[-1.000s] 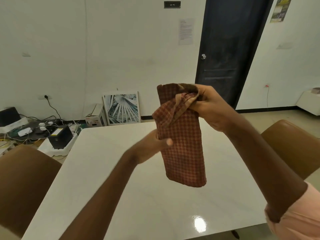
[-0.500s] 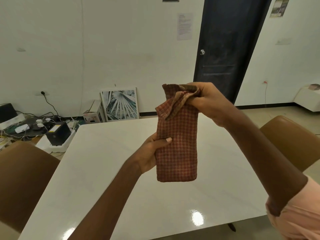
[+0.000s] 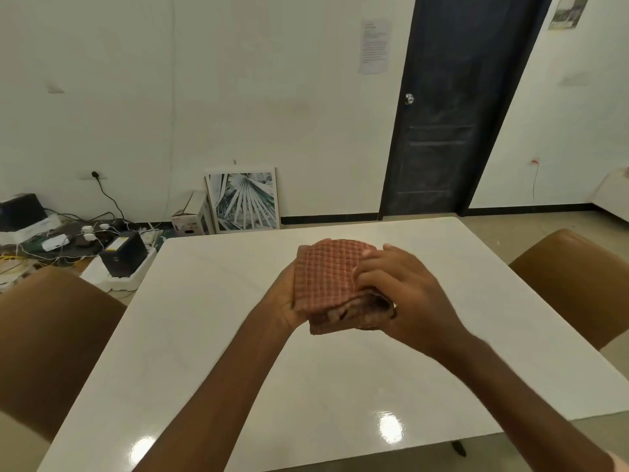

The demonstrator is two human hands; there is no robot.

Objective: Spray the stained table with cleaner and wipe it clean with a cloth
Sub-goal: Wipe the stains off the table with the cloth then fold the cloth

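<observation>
Grip: both my hands hold the folded red-and-pink checked cloth above the middle of the table.
Left hand: my left hand cups the cloth from its left side and beneath, palm up, fingers hidden under the fabric, so I cannot tell how far they curl.
Cloth: folded into a thick pad, its checked face upward, darker bunched layers showing at the near edge; whether it touches the tabletop I cannot tell.
Right hand: my right hand lies over the cloth's right side, fingers bent down onto the top layer and thumb side closing on the bunched near edge.
Table: the glossy white rectangular table reflects ceiling lights near its front edge.
Left surroundings: a brown padded chair at the table's left; cables and a black box on the floor beyond.
Back wall: a framed palm-leaf print leans there, left of a dark door.
Right surroundings: another brown padded chair beside the table's right edge.
</observation>
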